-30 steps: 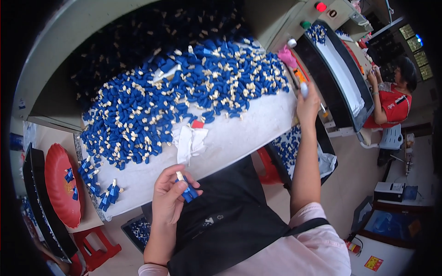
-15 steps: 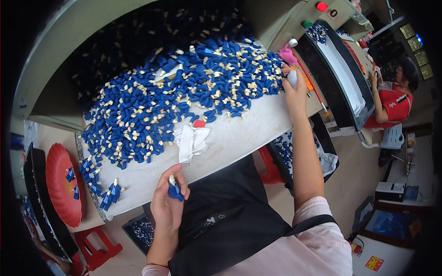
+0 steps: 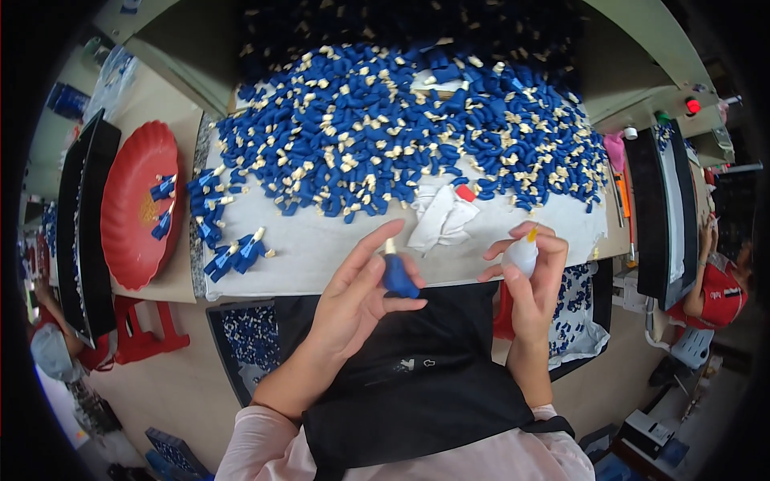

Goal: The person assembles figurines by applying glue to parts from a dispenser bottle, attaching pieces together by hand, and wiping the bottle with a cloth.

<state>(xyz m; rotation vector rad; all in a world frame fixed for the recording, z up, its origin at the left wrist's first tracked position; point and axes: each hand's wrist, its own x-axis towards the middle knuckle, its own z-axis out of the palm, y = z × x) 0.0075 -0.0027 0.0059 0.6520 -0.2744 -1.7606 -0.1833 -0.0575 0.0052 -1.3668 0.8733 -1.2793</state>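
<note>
Left hand [image 3: 351, 298]'s pinching a rounded, cream-necked blue plastic-looking figure [image 3: 398, 279] by the front edge of the white counter [image 3: 313, 240], right hand [image 3: 533, 298]'s gripping a white yellow-tipped bottle [image 3: 520, 258], and seemingly only some armed blue figures [image 3: 243, 253] near the left edge are done, with a massive blue-and-cream heap [image 3: 361, 144] to go.

The person wears a very pale pink shirt [image 3: 481, 461] with soft folds. The left sleeve [image 3: 261, 441] and the right sleeve [image 3: 545, 412] leave the forearms bare. Over the shirt is a black apron [image 3: 385, 329], which has small white marks [image 3: 406, 365] and, beside them, a little pale outline [image 3: 429, 363]. A black strap [image 3: 552, 426] crosses the right side. The left hand [image 3: 345, 305] and right hand [image 3: 529, 297] are bare.
</note>
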